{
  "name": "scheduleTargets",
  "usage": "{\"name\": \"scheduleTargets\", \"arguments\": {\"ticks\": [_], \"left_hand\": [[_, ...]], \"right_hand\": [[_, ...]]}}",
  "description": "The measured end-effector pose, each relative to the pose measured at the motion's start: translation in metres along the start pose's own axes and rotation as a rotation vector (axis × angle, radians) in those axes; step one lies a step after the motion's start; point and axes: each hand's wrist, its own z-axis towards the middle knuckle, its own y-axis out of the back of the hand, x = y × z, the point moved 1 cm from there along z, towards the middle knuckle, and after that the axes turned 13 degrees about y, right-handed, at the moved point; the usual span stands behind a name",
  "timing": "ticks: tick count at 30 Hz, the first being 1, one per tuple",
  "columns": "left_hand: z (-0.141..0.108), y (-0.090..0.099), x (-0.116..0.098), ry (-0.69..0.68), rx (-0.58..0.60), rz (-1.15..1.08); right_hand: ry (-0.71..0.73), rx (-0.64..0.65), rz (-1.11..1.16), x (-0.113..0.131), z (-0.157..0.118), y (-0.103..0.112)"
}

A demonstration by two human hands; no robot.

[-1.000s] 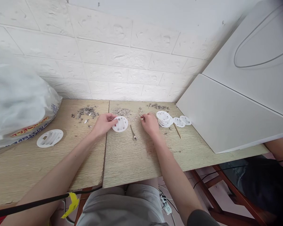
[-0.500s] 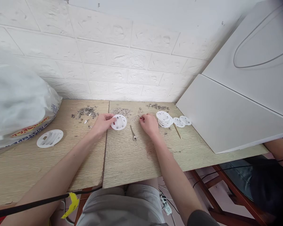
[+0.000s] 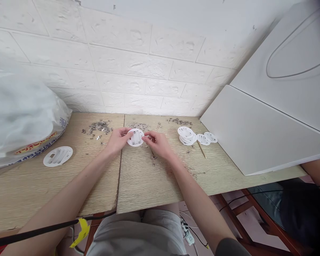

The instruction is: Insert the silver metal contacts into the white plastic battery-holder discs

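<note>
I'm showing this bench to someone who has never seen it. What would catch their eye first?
Most likely the two hands meeting at mid-table: the left hand holds a round white plastic disc while the right hand pinches at its edge. Next, the heaps of small metal parts along the wall, and a stack of white discs to the right. A big plastic bag fills the left end.

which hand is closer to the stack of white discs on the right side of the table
Right. The right hand lies just left of the stack of white discs, apart from it. The left hand is farther left, holding the round white holder.
</note>
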Motion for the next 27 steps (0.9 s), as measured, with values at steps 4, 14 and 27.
{"name": "scheduleTargets", "arguments": {"ticks": [4,14,27], "left_hand": [[0.0003,-0.0012,0.0007,-0.001,0.048,-0.031],[-0.0043,-0.0015,-0.0033,-0.054,0.107,0.004],[-0.0007,-0.0012,-0.0039,0.115,0.104,-0.371]], "right_hand": [[-0.025,-0.05,0.092,-0.0022,0.0013,-0.0007],[-0.044,-0.117,0.082,-0.0018,0.002,0.0002],[-0.078,-0.153,0.178,0.0026,0.0029,0.0031]]}}
